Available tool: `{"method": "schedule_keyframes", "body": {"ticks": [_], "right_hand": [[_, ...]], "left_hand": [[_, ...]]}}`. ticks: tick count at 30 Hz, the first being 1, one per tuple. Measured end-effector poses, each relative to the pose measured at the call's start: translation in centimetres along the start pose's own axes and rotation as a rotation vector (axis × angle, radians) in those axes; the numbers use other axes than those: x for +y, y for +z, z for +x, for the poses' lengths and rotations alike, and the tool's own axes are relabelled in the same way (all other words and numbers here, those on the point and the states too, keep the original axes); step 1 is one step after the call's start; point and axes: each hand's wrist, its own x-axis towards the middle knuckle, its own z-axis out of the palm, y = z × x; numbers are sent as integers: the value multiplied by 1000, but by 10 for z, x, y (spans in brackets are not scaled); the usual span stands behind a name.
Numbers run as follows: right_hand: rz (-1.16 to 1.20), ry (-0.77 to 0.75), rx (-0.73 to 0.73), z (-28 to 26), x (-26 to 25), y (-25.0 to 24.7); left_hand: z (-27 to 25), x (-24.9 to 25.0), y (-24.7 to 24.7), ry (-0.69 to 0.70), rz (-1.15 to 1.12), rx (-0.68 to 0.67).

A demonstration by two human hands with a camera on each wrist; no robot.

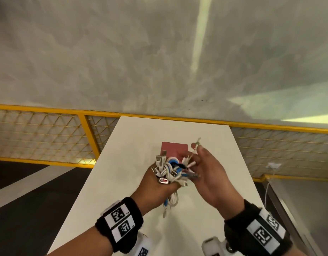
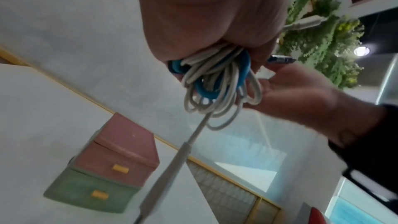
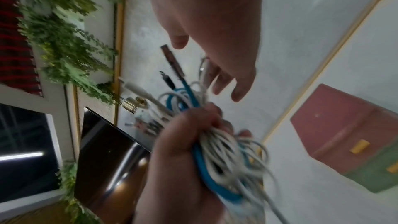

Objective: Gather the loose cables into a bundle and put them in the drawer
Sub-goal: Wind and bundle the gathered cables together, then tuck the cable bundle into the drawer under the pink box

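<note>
White and narrow, the table (image 1: pixel 126 163) runs away from the person toward a yellow-framed mesh railing (image 1: pixel 48 137), with a grey concrete floor (image 1: pixel 122 52) spread out beyond it. Above the tabletop, the left hand (image 1: pixel 157 185) is fisted tight around a bundle of cables (image 1: pixel 168 170), mostly white with a couple of blue ones wound through. Plug ends bristle up out of the top of the fist, and loops hang below it, one white lead with its connector dangling lowest.

From the left wrist view those loops (image 2: pixel 215 83) bulge out under the palm (image 2: pixel 204 14), and a single stiff grey cable end points down toward the table.

Just beside the bundle, the right hand (image 1: pixel 211 172) is held loosely spread, fingers relaxed and only slightly bent; a thin white lead runs up past its fingertips, but I cannot tell whether they actually pinch it.

Farther along the table, behind both hands, stands a small drawer unit (image 2: pixel 107 168): a pink drawer (image 2: pixel 116 163) stacked on a green drawer (image 2: pixel 90 192), each with a yellow pull. Both look pushed in. The cables are in the air, clear of the unit.
</note>
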Motion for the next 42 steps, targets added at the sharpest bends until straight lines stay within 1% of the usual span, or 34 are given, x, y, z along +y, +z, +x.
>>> {"method": "schedule_keyframes", "body": {"ticks": [2, 5, 11, 13, 18, 21, 22, 24, 28, 31, 34, 37, 42], "right_hand": [[-9, 6, 18, 4, -7, 6], [-67, -29, 30, 1, -5, 13], [-214, -18, 29, -10, 21, 18], [-203, -4, 40, -10, 25, 15], [-126, 44, 52, -3, 31, 5], [-25, 120, 23, 7, 33, -10], [34, 158, 28, 12, 35, -16], [122, 232, 84, 28, 42, -33], [78, 436, 204, 59, 83, -64], [26, 562, 292, 75, 122, -77], [28, 610, 340, 90, 149, -79], [46, 632, 371, 100, 168, -73], [43, 612, 432, 113, 182, -68]], "left_hand": [[-4, -6, 3, 18, 69, -14], [-4, -13, 2, 41, 135, -22], [-3, -22, 3, -72, 193, 55], [-4, -25, 5, -73, 218, 53], [0, -27, -2, -90, 221, 109], [4, -32, -17, -123, 206, 159], [6, -34, -22, -138, 197, 183], [7, -39, -31, -173, 184, 237], [11, -50, -42, -249, 111, 342], [17, -53, -46, -277, 73, 379], [24, -59, -48, -335, 43, 414], [29, -62, -47, -384, 56, 400], [38, -75, -46, -429, 22, 434]]}}
